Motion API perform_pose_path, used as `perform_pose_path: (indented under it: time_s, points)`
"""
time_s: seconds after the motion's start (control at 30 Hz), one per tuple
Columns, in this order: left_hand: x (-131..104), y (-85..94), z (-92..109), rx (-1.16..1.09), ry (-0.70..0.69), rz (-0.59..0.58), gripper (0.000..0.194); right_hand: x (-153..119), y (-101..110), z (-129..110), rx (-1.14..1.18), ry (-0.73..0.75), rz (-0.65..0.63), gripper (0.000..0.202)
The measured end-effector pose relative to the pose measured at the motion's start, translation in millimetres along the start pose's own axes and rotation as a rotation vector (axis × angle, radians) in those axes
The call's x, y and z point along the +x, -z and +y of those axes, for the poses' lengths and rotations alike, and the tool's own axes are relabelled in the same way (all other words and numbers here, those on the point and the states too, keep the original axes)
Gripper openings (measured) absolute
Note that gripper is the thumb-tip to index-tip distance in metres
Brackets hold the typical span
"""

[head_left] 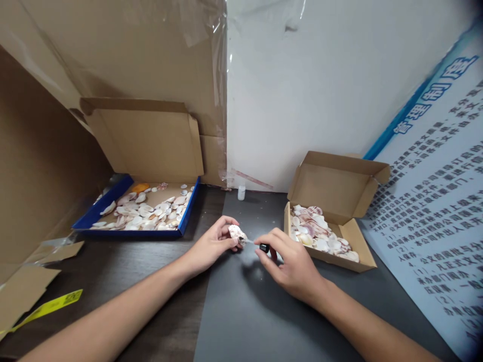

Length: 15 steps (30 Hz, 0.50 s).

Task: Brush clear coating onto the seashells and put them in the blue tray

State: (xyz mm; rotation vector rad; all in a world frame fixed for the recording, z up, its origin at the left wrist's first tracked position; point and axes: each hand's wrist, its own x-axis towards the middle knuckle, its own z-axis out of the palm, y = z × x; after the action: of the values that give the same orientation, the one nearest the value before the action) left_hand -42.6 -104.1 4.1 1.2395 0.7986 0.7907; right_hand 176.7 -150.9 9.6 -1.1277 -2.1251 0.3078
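Between the thumb and fingers of my left hand [221,238] is a whitish, speckled shell piece [236,234], raised above the grey mat [234,311]. My right hand [285,256] pinches a black cap [264,248] with a thin pale applicator that points left. The applicator's tip meets or nearly meets the right end of the shell piece; contact is too small to tell. Behind both hands a small white bottle [241,192] stands upright near the wall.
An open blue-edged box [132,233] of shells lies at the left. At the right, an open cardboard box [368,249] holds more shells. Cardboard scraps [28,286] and a yellow strip [53,306] lie at far left. A printed poster [433,201] leans at right.
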Motion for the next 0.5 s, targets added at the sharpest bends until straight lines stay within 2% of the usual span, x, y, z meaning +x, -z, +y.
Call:
perform_pose_path:
  time_s: [0.13, 0.23, 0.37, 0.5]
  points:
    - [-0.5, -0.5, 2.0, 0.003, -0.001, -0.012, 0.035, 0.1, 0.0, -0.1, -0.082, -0.069, 0.018, 0.009]
    - [-0.5, -1.5, 3.8, 0.01, -0.007, -0.018, 0.034, -0.6, 0.3, -0.4, 0.001, -0.064, 0.027, 0.015]
    - [-0.2, -2.6, 4.9, 0.025, -0.021, -0.025, 0.033, -1.7, 0.6, -1.8, 0.097, -0.039, -0.03, 0.011]
    - [-0.1, -2.5, 4.1, 0.027, -0.016, -0.021, 0.033, -1.2, 0.0, -2.7, 0.066, -0.022, 0.008, 0.008]
